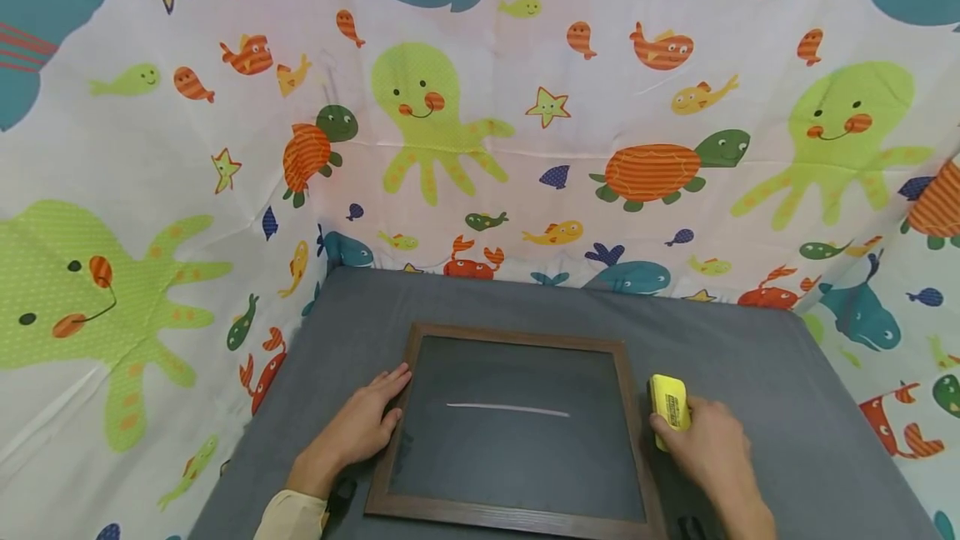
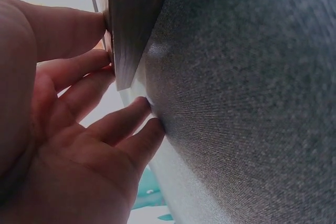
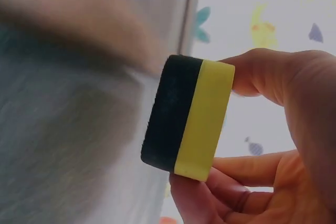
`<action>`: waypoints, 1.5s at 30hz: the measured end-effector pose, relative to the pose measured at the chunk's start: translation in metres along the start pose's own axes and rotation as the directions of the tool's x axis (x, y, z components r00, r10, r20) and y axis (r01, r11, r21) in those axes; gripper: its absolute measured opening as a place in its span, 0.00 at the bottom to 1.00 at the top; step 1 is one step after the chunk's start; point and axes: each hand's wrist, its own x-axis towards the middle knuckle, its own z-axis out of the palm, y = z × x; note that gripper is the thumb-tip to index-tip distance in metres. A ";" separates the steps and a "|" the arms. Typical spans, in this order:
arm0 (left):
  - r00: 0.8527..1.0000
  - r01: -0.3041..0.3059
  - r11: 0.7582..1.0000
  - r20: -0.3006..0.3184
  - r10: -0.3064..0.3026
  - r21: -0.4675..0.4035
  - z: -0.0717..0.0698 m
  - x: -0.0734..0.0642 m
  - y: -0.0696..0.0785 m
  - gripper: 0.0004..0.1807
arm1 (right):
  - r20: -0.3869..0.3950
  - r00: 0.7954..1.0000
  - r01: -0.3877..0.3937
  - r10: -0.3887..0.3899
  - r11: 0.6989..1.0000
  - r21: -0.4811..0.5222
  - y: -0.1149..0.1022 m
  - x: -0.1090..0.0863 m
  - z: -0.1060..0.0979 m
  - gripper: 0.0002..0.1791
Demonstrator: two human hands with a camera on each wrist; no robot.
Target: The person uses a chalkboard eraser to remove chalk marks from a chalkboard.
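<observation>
A small blackboard point(image 1: 517, 457) in a brown wooden frame point(image 1: 517, 335) lies on the grey cloth, with one white chalk line point(image 1: 507, 410) across its middle. My left hand point(image 1: 365, 421) touches the frame's left side, fingers extended. In the left wrist view, the thumb and some fingertips meet the frame's outer edge point(image 2: 128, 30), while two others rest on the cloth. To the right of the board, my right hand point(image 1: 712, 444) grips a yellow board eraser point(image 1: 670, 403) between thumb and fingers. Its black felt side point(image 3: 172, 114) faces away from the palm in the right wrist view.
Grey cloth point(image 1: 757, 373) covers the table around the board. A white curtain point(image 1: 480, 23) printed with sea animals hangs behind and along both sides. A dark strap point(image 1: 341, 497) shows at the left wrist, beside a cream sleeve point(image 1: 291, 517).
</observation>
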 end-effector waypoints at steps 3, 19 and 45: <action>1.000 0.007 1.000 -0.003 -0.007 -0.003 0.001 -0.001 0.000 0.35 | -0.006 1.000 0.022 -0.022 1.000 0.004 -0.016 -0.005 -0.006 0.43; 1.000 -0.013 1.000 -0.013 0.014 0.013 0.000 0.000 0.000 0.34 | -0.053 0.990 0.129 -0.128 0.991 0.023 -0.071 -0.016 0.019 0.36; 0.999 -0.030 1.000 -0.022 0.030 -0.004 0.004 -0.002 -0.001 0.34 | -0.059 0.986 0.153 -0.157 0.986 -0.065 -0.085 -0.018 0.042 0.27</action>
